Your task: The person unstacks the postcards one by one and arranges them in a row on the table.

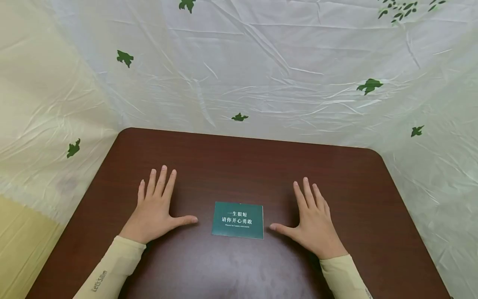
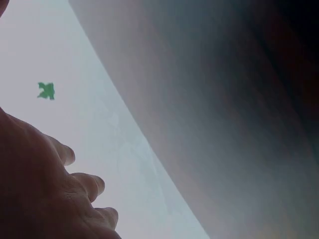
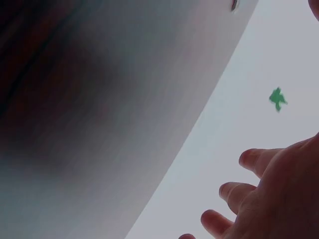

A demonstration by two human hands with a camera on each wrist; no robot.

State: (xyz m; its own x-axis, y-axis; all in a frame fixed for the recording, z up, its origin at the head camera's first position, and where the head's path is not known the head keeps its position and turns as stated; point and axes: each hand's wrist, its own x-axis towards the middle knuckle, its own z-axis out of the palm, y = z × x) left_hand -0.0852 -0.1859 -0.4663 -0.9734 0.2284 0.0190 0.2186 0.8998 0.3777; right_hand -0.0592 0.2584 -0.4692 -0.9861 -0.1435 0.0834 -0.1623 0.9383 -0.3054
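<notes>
A dark green card or thin booklet [image 1: 237, 230] with white Chinese and English lettering lies flat on the brown table between the two hands. To its left is my left hand [image 1: 154, 214], fingers spread and straight, the thumb pointing toward the card with a gap between. On the other side my right hand [image 1: 315, 224] is spread in the same way, its thumb tip close to the card's right edge. Neither hand holds anything. In the left wrist view the left hand [image 2: 45, 189] shows fingers extended, and the right wrist view shows the right hand [image 3: 279, 194] likewise.
The reddish-brown table [image 1: 239, 160] has rounded far corners. White wrinkled cloth [image 1: 261, 74] with green leaf prints hangs behind it and along both sides. A yellowish cloth [image 1: 26, 236] shows at the lower left. Pale sleeves [image 1: 113, 263] cover both forearms.
</notes>
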